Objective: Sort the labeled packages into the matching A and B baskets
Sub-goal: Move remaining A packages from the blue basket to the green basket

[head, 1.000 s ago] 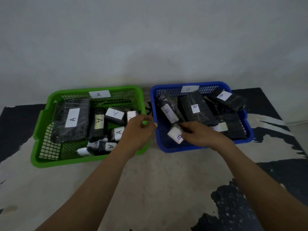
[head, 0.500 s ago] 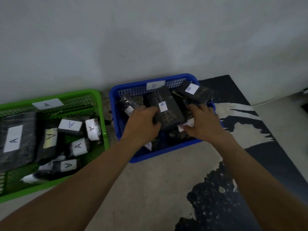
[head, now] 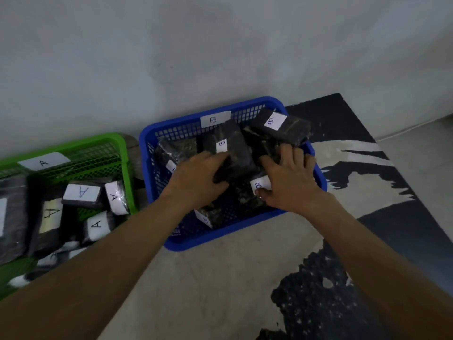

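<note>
Meanwhile both hands were down inside the blue basket (head: pixel 321 179), which stood against the wall (head: pixel 220 45) with its far rim touching it. Left hand (head: pixel 196 179) was curled around the near end of a long black B package (head: pixel 230 153) lying in the middle; right hand (head: pixel 288 180) lay spread and flat on the packages beside it, thumb at a small white B label (head: pixel 258 185), gripping nothing that could be seen. Another B package (head: pixel 279 126) rested tilted on the far right corner, overhanging the rim. To the left, just apart across a narrow gap, sat the green basket (head: pixel 122 153), crowded with A packages (head: pixel 82 193). Bare floor (head: pixel 220 290) lay open in front of both baskets, between the forearms, and a dark patterned mat (head: pixel 367 168) reached out to the right
</note>
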